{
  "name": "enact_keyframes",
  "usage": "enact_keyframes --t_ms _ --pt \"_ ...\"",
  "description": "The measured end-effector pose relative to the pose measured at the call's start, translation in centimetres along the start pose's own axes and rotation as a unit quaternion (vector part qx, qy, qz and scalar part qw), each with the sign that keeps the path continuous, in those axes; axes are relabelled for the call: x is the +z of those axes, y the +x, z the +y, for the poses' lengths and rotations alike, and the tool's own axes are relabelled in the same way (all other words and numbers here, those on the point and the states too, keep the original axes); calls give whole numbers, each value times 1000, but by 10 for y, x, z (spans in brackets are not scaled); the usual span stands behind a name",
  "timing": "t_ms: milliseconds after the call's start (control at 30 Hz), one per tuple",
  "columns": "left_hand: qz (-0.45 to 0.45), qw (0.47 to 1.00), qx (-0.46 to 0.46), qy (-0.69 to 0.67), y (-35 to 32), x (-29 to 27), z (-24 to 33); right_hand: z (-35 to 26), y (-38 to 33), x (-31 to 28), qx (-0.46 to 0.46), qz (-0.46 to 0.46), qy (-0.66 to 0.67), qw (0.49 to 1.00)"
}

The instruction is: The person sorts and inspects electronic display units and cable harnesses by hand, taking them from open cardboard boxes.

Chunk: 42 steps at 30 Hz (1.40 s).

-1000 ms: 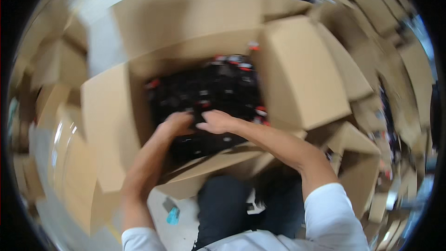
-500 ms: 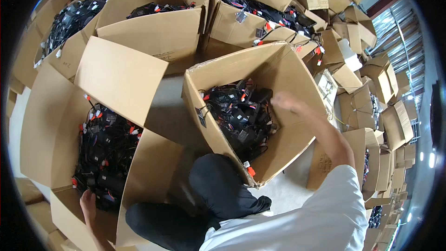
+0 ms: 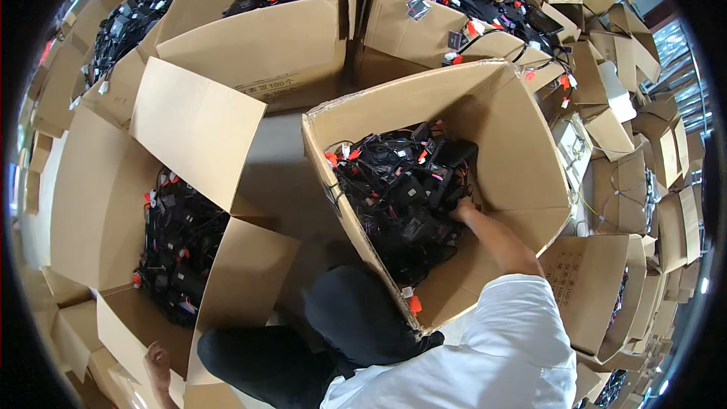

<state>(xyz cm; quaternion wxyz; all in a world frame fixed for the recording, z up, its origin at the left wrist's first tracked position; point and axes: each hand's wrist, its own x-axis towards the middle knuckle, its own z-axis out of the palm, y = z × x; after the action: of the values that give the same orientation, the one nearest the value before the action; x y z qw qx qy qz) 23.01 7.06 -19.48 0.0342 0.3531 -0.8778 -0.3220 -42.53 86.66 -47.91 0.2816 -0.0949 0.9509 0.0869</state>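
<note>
My right hand (image 3: 463, 209) reaches into a tilted open cardboard box (image 3: 522, 151) and is pushed among a pile of black cabled parts with red tags (image 3: 401, 189); its fingers are hidden in the pile. The white sleeve (image 3: 507, 333) of that arm comes in from the lower right. At the lower left, my left hand (image 3: 156, 356) lies at the edge of a flap of a second open box (image 3: 91, 204), which holds the same kind of black parts (image 3: 178, 246). Its grip is not visible. My dark-trousered knee (image 3: 356, 318) sits between the two boxes.
More open cardboard boxes of black cabled parts (image 3: 485, 7) stand along the back and left (image 3: 125, 23). Stacks of smaller brown cartons (image 3: 644, 174) crowd the right side. A strip of grey floor (image 3: 276, 174) shows between the two near boxes.
A second ago both hands were together in one box of black parts. Now the left hand is at the left box's flap and the right hand has sunk lower into the tilted box's pile.
</note>
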Motion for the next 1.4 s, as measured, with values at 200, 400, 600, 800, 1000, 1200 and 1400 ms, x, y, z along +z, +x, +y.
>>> enact_keyframes --t_ms 200,400,600,800,1000,1200,1400 --pt "-3 971 -162 -175 -1 -29 30 -38 -47 -137 70 -112 624 770" --pt "47 996 62 -38 57 19 202 -50 -195 -314 -103 -2 618 780" --pt "19 981 191 -29 76 37 322 -73 -323 -431 -215 204 676 675" --pt "-76 936 251 -235 78 108 411 -104 -393 -499 -395 279 671 562" --pt "-281 745 173 -580 78 211 477 -157 -421 -520 -478 202 665 537" --pt "273 819 471 -180 40 178 475 -229 -438 -504 -457 35 631 625" --pt "303 805 484 -161 28 143 460 -278 -463 -498 -481 -94 606 626"
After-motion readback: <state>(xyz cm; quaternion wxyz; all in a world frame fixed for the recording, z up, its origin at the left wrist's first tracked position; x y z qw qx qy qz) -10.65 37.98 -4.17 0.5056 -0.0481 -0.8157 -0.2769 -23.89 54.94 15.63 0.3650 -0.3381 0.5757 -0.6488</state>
